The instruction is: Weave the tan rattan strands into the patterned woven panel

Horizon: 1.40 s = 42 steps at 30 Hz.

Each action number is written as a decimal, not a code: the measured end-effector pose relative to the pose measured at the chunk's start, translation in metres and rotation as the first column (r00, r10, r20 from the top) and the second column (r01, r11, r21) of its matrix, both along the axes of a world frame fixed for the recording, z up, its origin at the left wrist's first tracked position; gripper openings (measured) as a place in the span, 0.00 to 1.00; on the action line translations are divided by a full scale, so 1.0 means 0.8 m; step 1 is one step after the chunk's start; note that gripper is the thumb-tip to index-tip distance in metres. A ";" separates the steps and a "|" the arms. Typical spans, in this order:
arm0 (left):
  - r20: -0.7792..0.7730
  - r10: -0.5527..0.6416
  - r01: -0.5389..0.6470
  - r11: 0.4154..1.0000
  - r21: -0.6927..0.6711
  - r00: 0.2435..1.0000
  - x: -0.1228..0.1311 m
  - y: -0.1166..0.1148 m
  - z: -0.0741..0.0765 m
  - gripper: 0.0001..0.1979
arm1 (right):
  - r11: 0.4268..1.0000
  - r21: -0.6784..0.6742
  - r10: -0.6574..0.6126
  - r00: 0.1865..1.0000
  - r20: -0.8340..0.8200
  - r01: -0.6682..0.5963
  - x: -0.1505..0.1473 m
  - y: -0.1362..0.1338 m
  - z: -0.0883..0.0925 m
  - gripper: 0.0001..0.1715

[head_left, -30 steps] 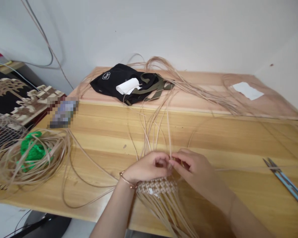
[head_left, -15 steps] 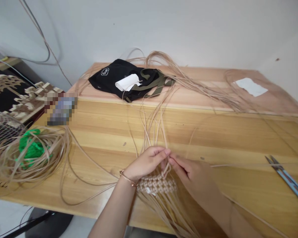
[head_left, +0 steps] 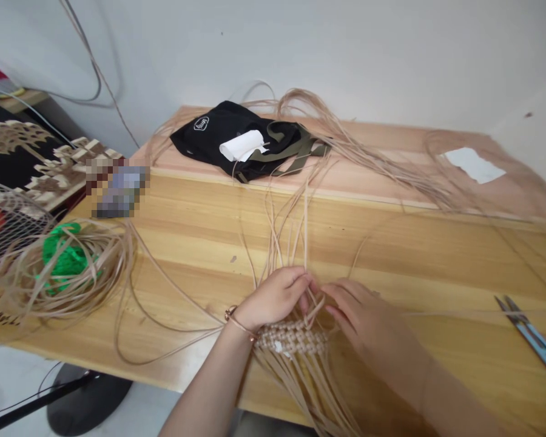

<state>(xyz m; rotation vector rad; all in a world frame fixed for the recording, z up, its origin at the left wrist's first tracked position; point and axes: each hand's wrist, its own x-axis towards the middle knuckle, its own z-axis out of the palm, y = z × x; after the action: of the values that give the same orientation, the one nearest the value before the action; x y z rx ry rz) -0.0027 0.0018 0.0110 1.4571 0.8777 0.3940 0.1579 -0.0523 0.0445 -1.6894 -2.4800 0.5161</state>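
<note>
A small woven rattan piece (head_left: 292, 338) lies at the near edge of the wooden table (head_left: 391, 255), with loose strands hanging off toward me and several long rattan strands (head_left: 295, 212) running away from it. My left hand (head_left: 275, 297), a thin bracelet on its wrist, is curled over the top of the weave, fingertips pinching strands. My right hand (head_left: 364, 318) meets it from the right, fingers bent and closed on strands at the same spot.
A coil of rattan with green cord (head_left: 64, 267) sits at the table's left end. A black bag (head_left: 236, 142) with white paper lies at the back. Blue-handled snips (head_left: 534, 340) rest at the right. White paper (head_left: 475, 165) lies far right.
Both hands stayed at the top of the weave, shifting their fingers on the strands; the right hand's fingers have bent lower. The view moved slightly, so everything sits further right.
</note>
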 end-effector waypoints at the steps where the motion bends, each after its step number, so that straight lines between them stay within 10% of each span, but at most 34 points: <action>1: -0.004 0.001 -0.001 1.000 0.011 1.000 0.000 0.000 0.000 0.16 | 1.000 -0.007 0.001 0.998 -0.057 -0.002 -0.001 -0.001 0.001 0.16; 9: 0.008 -0.013 0.013 1.000 0.019 1.000 -0.003 0.000 0.005 0.15 | 0.920 -0.345 -0.280 0.926 -0.252 0.185 0.008 0.001 0.004 0.20; 16: 0.098 -0.011 0.023 0.992 -0.121 0.995 -0.003 0.001 0.009 0.14 | 0.540 -0.837 -0.699 0.602 -0.385 0.092 0.021 0.022 -0.019 0.20; 20: 0.116 0.002 0.016 0.988 -0.153 0.993 -0.003 0.001 0.007 0.14 | 0.462 -0.887 -0.733 0.561 -0.383 -0.002 0.023 0.028 -0.019 0.19; 27: 0.145 0.009 0.020 0.981 -0.193 0.989 -0.004 0.000 0.007 0.12 | 0.525 -0.849 -0.687 0.619 -0.381 0.062 0.040 0.026 -0.018 0.17; 33: 0.158 -0.012 0.043 0.980 -0.193 0.987 -0.002 0.000 0.007 0.13 | 0.637 -0.766 -0.395 0.817 -0.420 -0.085 0.069 0.025 -0.007 0.17; 37: 0.159 -0.008 0.039 0.980 -0.196 0.987 -0.001 0.000 0.004 0.12 | 0.816 -0.577 -0.239 0.923 -0.302 0.022 0.058 0.021 0.007 0.17; 42: 0.175 -0.003 0.037 0.982 -0.186 0.985 -0.001 -0.001 0.001 0.12 | 0.836 -0.505 -0.346 0.920 -0.182 0.214 0.023 0.013 0.017 0.16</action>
<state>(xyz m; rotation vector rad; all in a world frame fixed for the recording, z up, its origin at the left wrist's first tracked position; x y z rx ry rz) -0.0032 0.0008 0.0121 1.2363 0.7384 0.4057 0.1759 -0.0420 0.0582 -1.9410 -1.9621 1.3065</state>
